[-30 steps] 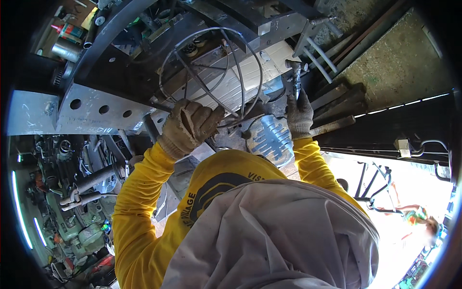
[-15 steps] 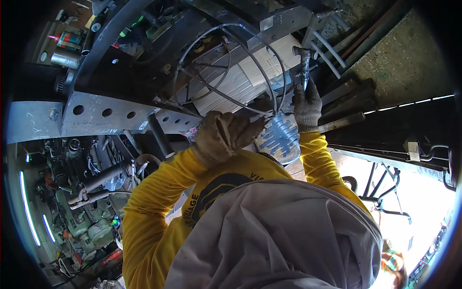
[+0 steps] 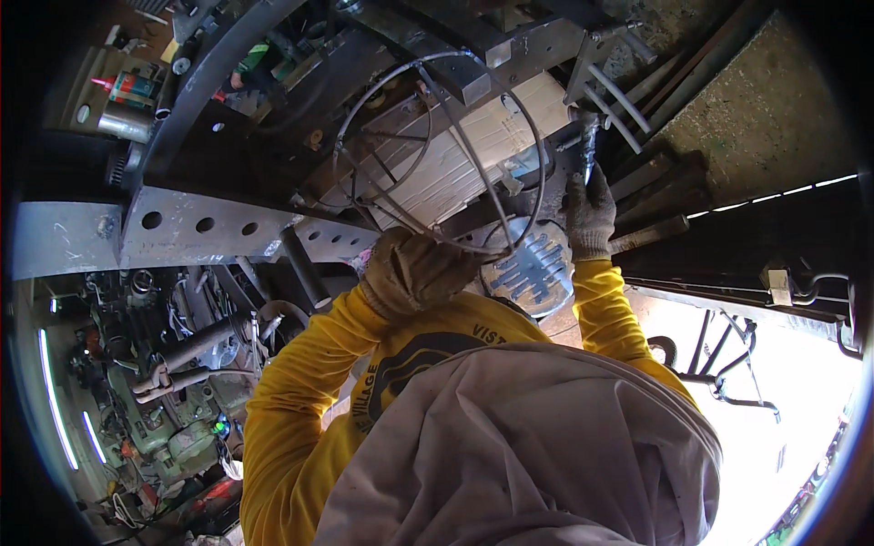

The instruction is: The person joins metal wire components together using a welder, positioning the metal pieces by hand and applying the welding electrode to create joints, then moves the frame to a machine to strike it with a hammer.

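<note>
My left hand [image 3: 414, 273], in a dirty work glove, is closed around the near side of a round frame of bent metal rod [image 3: 539, 182]. The frame's hoops and cross rods rise tilted beyond the glove. Off to the right, my gloved right hand [image 3: 592, 214] grips a hammer [image 3: 589, 141] by its shiny metal handle, head pointing away from me. Between the hands lies a rounded metal plate [image 3: 533, 264] with blue-grey streaks, partly under the frame's near edge. The fingertips of my left hand are mostly hidden.
Cardboard [image 3: 492, 136] lies behind the frame. A steel beam with holes [image 3: 205, 225] crosses the left side, with a dark pipe [image 3: 305, 268] beside it. Metal rods [image 3: 619, 105] stick out at the upper right. A glue bottle [image 3: 132, 88] lies at the far left. Machinery [image 3: 173, 419] stands lower left.
The rod frame has tipped and shifted nearer to me, uncovering more cardboard. My left fingers have curled in around it. My right hand and the hammer have come slightly rightward and nearer.
</note>
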`<state>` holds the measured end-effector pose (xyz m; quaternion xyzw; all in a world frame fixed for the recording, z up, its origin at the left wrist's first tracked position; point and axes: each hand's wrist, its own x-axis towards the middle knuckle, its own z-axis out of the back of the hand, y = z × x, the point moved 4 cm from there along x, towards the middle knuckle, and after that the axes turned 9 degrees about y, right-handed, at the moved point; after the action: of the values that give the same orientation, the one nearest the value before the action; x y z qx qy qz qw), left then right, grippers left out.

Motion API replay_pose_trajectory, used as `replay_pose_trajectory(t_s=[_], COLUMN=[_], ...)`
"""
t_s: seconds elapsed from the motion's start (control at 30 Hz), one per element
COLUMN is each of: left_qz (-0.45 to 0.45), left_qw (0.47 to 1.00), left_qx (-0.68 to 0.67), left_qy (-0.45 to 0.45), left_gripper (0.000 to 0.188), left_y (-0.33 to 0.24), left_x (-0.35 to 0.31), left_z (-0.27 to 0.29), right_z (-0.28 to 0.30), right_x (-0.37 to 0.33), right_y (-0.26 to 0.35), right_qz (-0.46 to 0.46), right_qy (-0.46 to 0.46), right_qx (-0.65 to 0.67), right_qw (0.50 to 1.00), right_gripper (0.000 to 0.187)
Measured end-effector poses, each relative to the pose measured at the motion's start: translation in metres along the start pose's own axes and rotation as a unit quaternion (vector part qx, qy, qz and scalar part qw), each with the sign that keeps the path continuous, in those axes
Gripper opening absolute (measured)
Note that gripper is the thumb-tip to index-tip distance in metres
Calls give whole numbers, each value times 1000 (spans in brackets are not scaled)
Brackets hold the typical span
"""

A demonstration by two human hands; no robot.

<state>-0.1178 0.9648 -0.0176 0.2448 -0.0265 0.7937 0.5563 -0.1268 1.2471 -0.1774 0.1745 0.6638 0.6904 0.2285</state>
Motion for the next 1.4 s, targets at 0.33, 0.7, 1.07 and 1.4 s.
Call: replay_pose_trajectory(t_s=[0.33,0.7,1.07,1.4], left_qz=[-44,55,324,417], left_qw=[993,979,853,617], left_qx=[-103,-193,-360,-441], left_qy=[30,28,-193,-502], left_gripper=[26,19,52,79], left_y=[12,4,11,-128], left_x=[-17,15,-130,-322], left_z=[16,75,153,273], right_z=[-7,-17,-106,-208], right_x=[-6,-1,-90,-179], right_y=[-16,-25,78,146], right_qz=[-9,35,119,164], right_qy=[12,64,214,627], right_qx=[-3,-14,23,-100], right_qw=[1000,997,969,755], right_gripper=[55,40,44,44])
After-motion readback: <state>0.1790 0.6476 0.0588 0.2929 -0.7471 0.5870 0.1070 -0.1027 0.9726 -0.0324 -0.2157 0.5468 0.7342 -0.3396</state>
